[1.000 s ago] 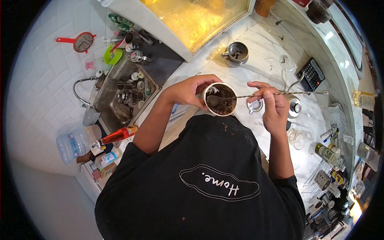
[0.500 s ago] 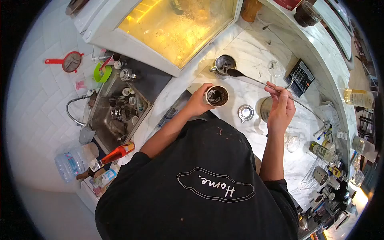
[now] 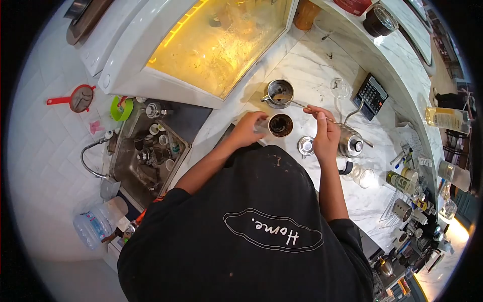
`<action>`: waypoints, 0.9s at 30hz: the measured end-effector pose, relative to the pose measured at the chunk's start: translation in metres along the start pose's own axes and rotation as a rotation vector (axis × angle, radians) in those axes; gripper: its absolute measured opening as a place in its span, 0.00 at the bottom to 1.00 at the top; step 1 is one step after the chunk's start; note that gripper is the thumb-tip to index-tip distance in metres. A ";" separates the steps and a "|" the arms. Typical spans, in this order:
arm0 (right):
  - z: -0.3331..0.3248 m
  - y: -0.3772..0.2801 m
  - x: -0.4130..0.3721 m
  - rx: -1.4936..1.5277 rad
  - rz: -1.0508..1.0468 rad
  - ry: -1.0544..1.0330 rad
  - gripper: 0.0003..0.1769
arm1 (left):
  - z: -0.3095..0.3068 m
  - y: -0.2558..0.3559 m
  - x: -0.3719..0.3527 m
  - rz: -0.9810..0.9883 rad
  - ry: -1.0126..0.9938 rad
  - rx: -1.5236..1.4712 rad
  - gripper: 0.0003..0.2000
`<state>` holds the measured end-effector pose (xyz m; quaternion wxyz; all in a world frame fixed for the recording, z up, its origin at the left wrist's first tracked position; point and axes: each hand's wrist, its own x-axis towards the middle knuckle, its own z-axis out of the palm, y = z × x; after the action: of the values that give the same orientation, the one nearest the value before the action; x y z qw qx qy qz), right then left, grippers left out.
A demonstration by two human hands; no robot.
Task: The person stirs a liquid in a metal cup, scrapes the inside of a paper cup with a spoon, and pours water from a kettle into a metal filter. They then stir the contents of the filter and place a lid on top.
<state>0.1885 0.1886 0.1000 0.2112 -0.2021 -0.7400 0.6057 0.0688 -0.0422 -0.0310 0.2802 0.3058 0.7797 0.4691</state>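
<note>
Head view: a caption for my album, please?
Left hand holds a cup of dark grounds; right hand holds a long spoon in a metal pot.

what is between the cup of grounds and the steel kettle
In the head view, the right hand with the long spoon, and a small round metal filter on the counter.

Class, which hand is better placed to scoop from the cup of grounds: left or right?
Right. The right hand holds the bar spoon, bowl in the steel cup; the left hand grips the cup of grounds.
</note>
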 end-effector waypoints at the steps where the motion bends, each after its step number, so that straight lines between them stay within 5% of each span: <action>1: 0.001 0.001 -0.003 -0.047 -0.006 -0.004 0.19 | -0.008 -0.001 -0.004 -0.088 -0.020 -0.114 0.32; 5: 0.005 0.001 -0.009 -0.131 -0.012 0.020 0.19 | -0.034 0.022 -0.003 0.010 0.253 -0.136 0.26; 8: 0.005 0.001 -0.010 -0.083 0.007 0.054 0.19 | -0.037 0.042 0.019 0.026 0.264 -0.097 0.24; 14: 0.003 -0.003 -0.005 -0.128 0.011 0.050 0.18 | -0.029 0.052 0.046 -0.002 0.230 -0.101 0.10; 27: 0.011 -0.009 -0.013 -0.135 0.022 0.186 0.19 | -0.039 0.037 0.057 -0.029 -0.011 -0.230 0.14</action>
<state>0.1927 0.1705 0.1059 0.2581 -0.2792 -0.7543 0.5353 0.0109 -0.0079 0.0100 0.3244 0.2627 0.7235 0.5499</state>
